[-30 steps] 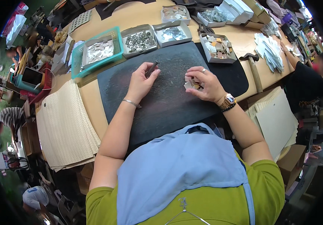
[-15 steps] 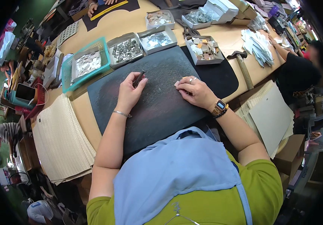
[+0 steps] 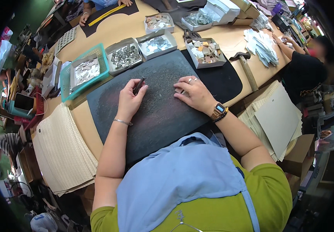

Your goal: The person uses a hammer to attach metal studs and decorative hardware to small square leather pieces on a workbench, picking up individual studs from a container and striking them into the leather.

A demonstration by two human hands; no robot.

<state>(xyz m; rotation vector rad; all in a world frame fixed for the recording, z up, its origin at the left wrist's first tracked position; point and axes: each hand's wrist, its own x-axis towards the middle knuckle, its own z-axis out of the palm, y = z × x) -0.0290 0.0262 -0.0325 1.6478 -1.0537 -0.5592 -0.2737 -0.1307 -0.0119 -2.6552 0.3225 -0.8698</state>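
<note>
Head view, left hand: the left hand (image 3: 130, 101) rests on the dark cutting mat (image 3: 159, 116), fingers curled around a slim dark punch tool (image 3: 139, 85) that sticks out toward the mat's far edge.
Head view, right hand: the right hand (image 3: 195, 94) lies flat, fingers pressed down on a small pale piece (image 3: 182, 92), mostly hidden; whether it is gripped cannot be told.
Mat: it lies at the near edge of the wooden table (image 3: 124, 29).
Beyond the mat: a teal basket (image 3: 104, 62) by its far left corner, then open boxes of small cut pieces (image 3: 126, 56).
Right edge of the mat: a hammer (image 3: 246, 67) lies just beside it.
Left of the table: a stack of woven cream sheets (image 3: 60, 150).
</note>
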